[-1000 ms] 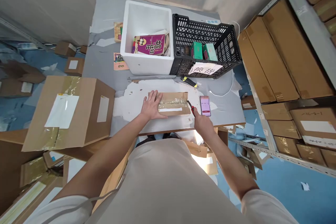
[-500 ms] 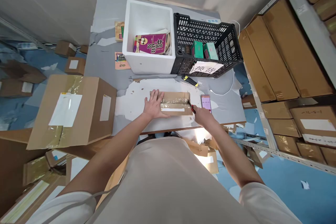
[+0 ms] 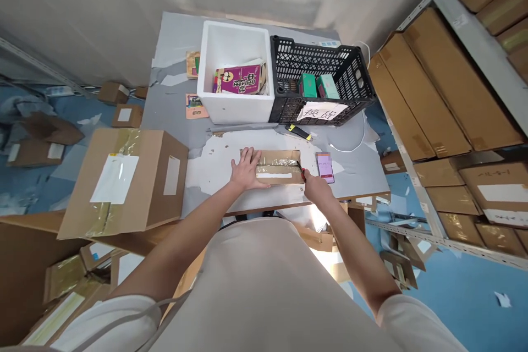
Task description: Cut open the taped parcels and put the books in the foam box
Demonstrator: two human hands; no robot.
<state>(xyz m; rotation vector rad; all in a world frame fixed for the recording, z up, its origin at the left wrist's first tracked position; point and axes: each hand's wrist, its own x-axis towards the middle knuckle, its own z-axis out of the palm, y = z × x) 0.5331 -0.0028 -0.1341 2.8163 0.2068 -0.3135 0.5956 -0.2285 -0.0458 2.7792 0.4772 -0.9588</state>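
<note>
A small brown cardboard box (image 3: 278, 170) with clear tape and a white label strip lies on the table in front of me. My left hand (image 3: 246, 169) rests on its left end, fingers spread and nothing in them. In the closed fingers of my right hand (image 3: 318, 189) is a red-and-black box cutter (image 3: 304, 175). Its dark tip is at the right end of the box, near the taped seam; whether the blade is in the tape is too small to tell. A phone (image 3: 325, 168) lies just right of that hand.
A white foam box (image 3: 237, 111) holding a purple packet and a black crate (image 3: 284, 104) with green boxes stand behind. A yellow-and-black utility knife (image 3: 299, 132) lies before the crate. A large carton (image 3: 124, 187) is at left; shelves of cartons (image 3: 433, 88) rise at right.
The view has shifted slightly, so the table things sit lower in the picture. My left hand stays on the box, and the cutter remains at its right end.
</note>
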